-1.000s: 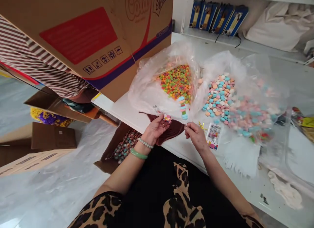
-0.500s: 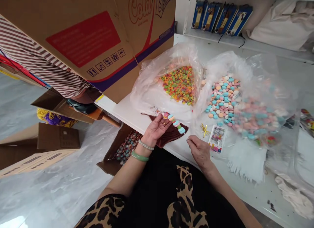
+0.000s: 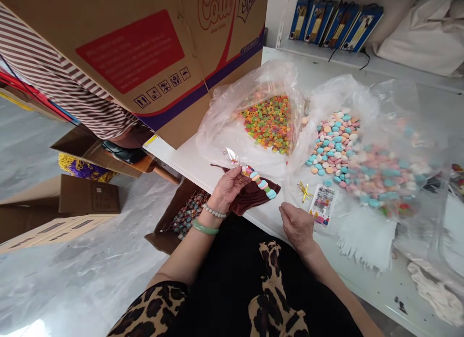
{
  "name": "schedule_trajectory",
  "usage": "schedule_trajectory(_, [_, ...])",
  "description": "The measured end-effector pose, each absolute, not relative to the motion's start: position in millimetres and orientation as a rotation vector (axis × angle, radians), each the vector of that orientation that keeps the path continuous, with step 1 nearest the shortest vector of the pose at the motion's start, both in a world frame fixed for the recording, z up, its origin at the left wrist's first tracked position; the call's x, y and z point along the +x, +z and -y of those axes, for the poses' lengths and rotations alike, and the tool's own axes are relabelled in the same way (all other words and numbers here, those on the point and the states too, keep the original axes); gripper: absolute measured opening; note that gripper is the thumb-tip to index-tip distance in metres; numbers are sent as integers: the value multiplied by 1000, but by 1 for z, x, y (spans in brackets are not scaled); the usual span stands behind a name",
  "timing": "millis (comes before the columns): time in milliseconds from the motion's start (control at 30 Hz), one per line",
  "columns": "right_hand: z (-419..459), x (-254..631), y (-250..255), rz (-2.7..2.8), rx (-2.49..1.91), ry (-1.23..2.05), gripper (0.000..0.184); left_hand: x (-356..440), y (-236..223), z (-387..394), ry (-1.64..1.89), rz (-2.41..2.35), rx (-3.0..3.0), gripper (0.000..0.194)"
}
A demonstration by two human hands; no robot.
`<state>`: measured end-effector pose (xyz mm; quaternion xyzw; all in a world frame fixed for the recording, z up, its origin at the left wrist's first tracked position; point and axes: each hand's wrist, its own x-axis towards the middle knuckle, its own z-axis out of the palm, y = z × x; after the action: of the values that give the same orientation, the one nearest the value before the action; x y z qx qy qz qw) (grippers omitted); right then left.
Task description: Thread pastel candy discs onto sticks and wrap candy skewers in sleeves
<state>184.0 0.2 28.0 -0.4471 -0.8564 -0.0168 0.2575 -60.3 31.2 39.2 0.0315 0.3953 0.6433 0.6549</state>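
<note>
My left hand (image 3: 229, 186) pinches the upper end of a short candy string (image 3: 264, 184), threaded with pastel tablets and green and pink pieces. A shiny printed wrapper (image 3: 232, 156) sticks out past the fingertips of this hand. The string slants down to the right over a dark brown cloth (image 3: 246, 197). Just off its lower end, my right hand (image 3: 297, 226) is closed in a pinch; whatever its fingers hold is too thin to make out. Beside the right hand lie a printed card packet (image 3: 322, 205) and gold twist ties (image 3: 304, 192).
Plastic bags hold ring candies (image 3: 270, 122) and pastel tablet candies (image 3: 335, 143). A bundle of white strings (image 3: 368, 242) lies at the right. The large cardboard box (image 3: 145, 47) stands at the left, near a person's striped sleeve (image 3: 68, 71). Below the edge, an open carton (image 3: 163, 230) contains candy strings.
The view has shifted slightly. My left hand keeps the candy string, and more of the shiny wrapper shows beyond its fingers. My right hand stays pinched near the lower end.
</note>
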Motion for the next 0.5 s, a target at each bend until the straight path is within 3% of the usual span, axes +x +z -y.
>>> schedule_trajectory(200, [0, 183, 26, 2279, -1274, 53, 29, -59, 36, -29, 1469, -878, 37, 16])
schedule_trajectory(500, [7, 174, 28, 2343, -1179, -87, 30, -46, 27, -31, 1551, -928, -3, 11])
